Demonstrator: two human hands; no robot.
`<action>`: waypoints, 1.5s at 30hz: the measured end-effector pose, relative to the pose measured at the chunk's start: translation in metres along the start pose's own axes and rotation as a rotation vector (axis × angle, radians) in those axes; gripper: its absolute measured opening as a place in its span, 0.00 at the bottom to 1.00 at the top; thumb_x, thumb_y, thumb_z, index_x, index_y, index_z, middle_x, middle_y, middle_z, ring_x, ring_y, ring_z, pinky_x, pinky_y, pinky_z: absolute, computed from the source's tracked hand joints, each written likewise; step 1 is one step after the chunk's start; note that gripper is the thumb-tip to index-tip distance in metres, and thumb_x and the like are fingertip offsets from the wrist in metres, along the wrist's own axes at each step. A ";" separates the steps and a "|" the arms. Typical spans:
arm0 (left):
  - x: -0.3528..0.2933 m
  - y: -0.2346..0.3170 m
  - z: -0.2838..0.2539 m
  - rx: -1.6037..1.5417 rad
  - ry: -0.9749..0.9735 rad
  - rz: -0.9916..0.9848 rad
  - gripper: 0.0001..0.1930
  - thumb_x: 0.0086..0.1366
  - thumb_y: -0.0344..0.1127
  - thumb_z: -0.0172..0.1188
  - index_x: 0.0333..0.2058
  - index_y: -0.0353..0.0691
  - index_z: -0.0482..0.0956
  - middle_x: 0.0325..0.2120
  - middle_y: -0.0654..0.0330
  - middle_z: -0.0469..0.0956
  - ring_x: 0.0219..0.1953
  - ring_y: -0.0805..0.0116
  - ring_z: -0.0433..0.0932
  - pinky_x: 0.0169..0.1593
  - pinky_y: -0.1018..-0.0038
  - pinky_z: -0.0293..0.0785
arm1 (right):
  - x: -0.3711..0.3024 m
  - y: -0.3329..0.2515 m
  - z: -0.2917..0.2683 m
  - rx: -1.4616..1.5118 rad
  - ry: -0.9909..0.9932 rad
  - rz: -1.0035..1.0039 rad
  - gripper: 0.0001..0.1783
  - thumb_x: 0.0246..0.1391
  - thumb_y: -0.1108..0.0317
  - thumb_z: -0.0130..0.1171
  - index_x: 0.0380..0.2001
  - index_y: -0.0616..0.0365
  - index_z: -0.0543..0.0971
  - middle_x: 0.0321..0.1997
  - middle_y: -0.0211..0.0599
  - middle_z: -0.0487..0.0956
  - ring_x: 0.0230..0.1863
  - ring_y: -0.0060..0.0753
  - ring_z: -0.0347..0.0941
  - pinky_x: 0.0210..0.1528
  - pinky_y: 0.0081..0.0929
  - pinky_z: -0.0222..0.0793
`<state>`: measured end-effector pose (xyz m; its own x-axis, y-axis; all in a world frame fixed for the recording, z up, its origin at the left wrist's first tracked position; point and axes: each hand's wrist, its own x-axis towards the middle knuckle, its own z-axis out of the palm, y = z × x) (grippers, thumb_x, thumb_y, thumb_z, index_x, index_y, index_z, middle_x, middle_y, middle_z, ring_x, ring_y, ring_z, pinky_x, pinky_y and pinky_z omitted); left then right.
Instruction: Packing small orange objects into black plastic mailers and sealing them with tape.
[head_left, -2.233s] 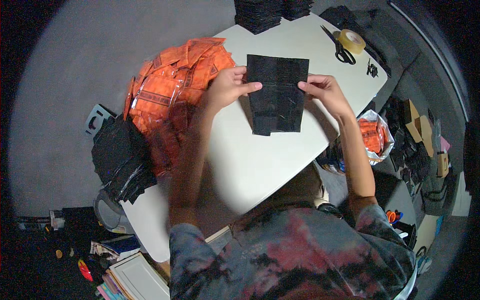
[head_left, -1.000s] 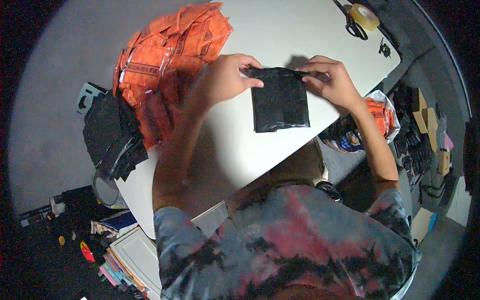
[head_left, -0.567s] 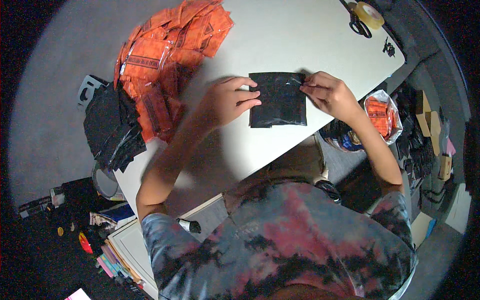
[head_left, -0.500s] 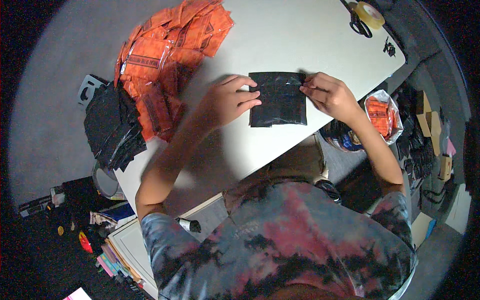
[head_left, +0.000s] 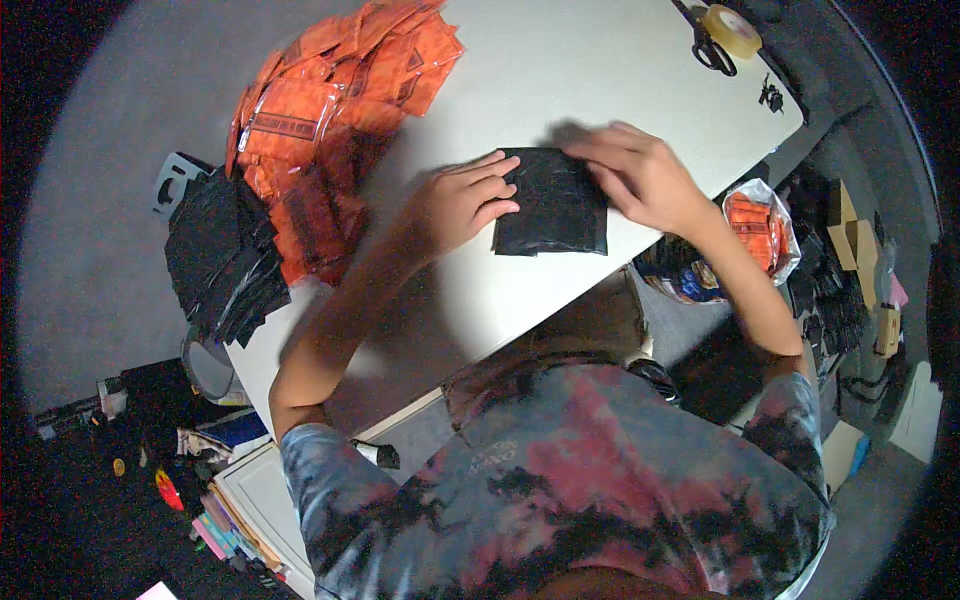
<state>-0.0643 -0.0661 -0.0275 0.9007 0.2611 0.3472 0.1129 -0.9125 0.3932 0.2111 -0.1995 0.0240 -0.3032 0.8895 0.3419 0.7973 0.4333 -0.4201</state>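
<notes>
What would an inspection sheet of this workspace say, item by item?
Surface: white table, shadowed around the left forearm.
Job's things: squarish black piece, lying flat between the hands.
Clutter: orange packets heaped and black stack at left; scissors, tape roll and small black bits at upper right.
Hands: left hand, fingers resting on the piece's left edge; right hand, blurred at its upper right, contact unclear.
Cables: nothing seen for certain.
Surroundings: silvery bag holding orange packets and cardboard box, both at right.

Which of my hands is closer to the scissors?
Right: the right hand is below and left of the scissors in view; the left hand is farther left, at the left edge of the black packet.
</notes>
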 end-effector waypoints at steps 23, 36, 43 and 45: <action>0.017 0.025 0.017 0.107 -0.048 -0.121 0.36 0.75 0.42 0.54 0.69 0.20 0.54 0.72 0.32 0.55 0.74 0.38 0.56 0.73 0.51 0.60 | 0.006 -0.054 0.076 -0.318 -0.164 0.108 0.43 0.68 0.40 0.45 0.68 0.70 0.67 0.79 0.60 0.54 0.81 0.64 0.45 0.79 0.60 0.44; 0.014 0.027 0.009 0.232 -0.069 -0.069 0.36 0.73 0.40 0.57 0.71 0.25 0.56 0.71 0.38 0.60 0.73 0.43 0.60 0.73 0.54 0.60 | -0.002 -0.042 0.045 -0.048 -0.117 0.147 0.42 0.67 0.55 0.55 0.72 0.74 0.56 0.80 0.61 0.51 0.82 0.62 0.42 0.81 0.54 0.42; 0.014 0.015 0.015 0.143 -0.211 -0.006 0.29 0.73 0.38 0.56 0.69 0.33 0.66 0.74 0.46 0.58 0.77 0.47 0.54 0.76 0.52 0.54 | -0.018 -0.033 0.046 -0.168 -0.144 0.152 0.37 0.68 0.61 0.53 0.72 0.73 0.59 0.81 0.55 0.52 0.82 0.55 0.45 0.81 0.51 0.45; 0.012 0.011 0.010 0.124 -0.234 0.011 0.28 0.73 0.39 0.56 0.67 0.33 0.68 0.74 0.47 0.59 0.77 0.47 0.55 0.76 0.53 0.54 | -0.018 -0.032 0.047 -0.174 -0.138 0.147 0.36 0.68 0.61 0.53 0.72 0.73 0.60 0.81 0.55 0.53 0.82 0.54 0.46 0.81 0.51 0.46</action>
<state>-0.0482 -0.0758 -0.0280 0.9732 0.1836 0.1387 0.1396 -0.9502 0.2785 0.1669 -0.2226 -0.0080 -0.2367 0.9575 0.1647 0.9121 0.2775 -0.3019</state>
